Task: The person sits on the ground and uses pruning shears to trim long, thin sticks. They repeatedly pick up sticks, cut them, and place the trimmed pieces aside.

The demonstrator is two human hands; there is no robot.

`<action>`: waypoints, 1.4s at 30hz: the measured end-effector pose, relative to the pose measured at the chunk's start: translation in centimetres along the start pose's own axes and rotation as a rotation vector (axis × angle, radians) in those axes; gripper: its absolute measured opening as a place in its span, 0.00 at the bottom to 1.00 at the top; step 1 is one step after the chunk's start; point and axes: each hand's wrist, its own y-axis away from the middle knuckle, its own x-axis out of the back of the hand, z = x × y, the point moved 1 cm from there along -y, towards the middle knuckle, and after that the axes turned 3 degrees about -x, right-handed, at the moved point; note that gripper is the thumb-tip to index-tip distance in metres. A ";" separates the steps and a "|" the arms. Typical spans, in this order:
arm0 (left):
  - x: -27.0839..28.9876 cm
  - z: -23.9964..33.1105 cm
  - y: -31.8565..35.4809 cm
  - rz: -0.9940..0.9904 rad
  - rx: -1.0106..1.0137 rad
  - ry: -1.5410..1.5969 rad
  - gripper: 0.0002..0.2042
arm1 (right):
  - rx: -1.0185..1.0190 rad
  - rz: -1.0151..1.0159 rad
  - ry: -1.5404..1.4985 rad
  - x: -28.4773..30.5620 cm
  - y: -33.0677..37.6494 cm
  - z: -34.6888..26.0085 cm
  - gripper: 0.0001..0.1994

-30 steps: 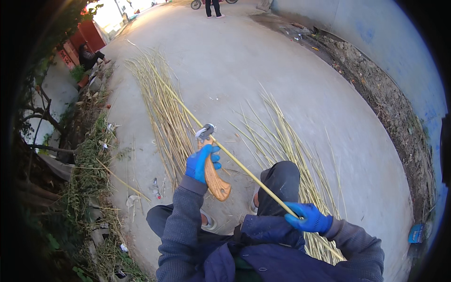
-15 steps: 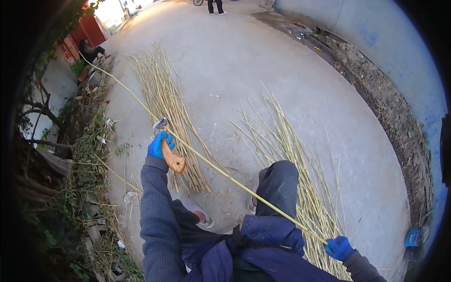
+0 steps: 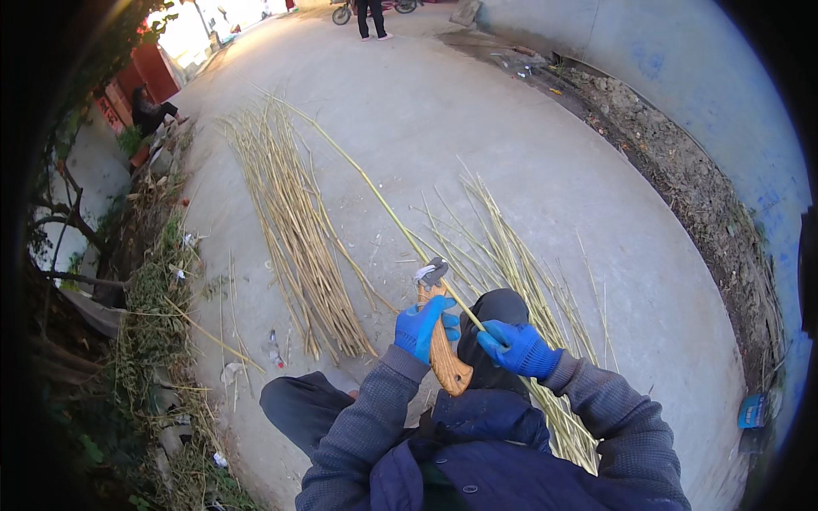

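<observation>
In my gloved left hand (image 3: 419, 330) is a tool with a curved wooden handle (image 3: 447, 362) and a small metal head (image 3: 433, 272). The fingers are wrapped round the handle. A long, thin, pale green stalk (image 3: 368, 183) runs along the metal head and stretches away up and to the left. My right hand (image 3: 521, 347), also in a blue glove, is closed on the stalk's near end, a short way from the tool. Whether the metal grips the stalk or only touches it, I cannot tell.
On the concrete lie a bundle of yellowish stalks (image 3: 298, 238) at left and a greener pile (image 3: 537, 268) at right, partly under my leg. Weeds (image 3: 158, 341) line the left edge. A blue wall (image 3: 682, 77) bounds the right. One person sits far left; another stands ahead.
My hands have come together in front of my knees: the left with the tool moved right, the right moved up and left. The stalk swung right, and less of it lies between the hands.
</observation>
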 end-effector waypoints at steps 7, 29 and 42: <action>10.0 8.2 -6.6 0.156 -0.350 -0.001 0.22 | 0.155 -0.038 0.282 0.8 16.3 2.2 0.06; 7.2 6.3 -5.5 0.177 -0.341 0.032 0.22 | 0.068 0.074 0.172 2.0 9.7 3.6 0.03; 30.1 23.6 -5.7 0.443 -0.597 -0.096 0.33 | -0.451 -0.061 0.889 8.2 38.7 15.2 0.04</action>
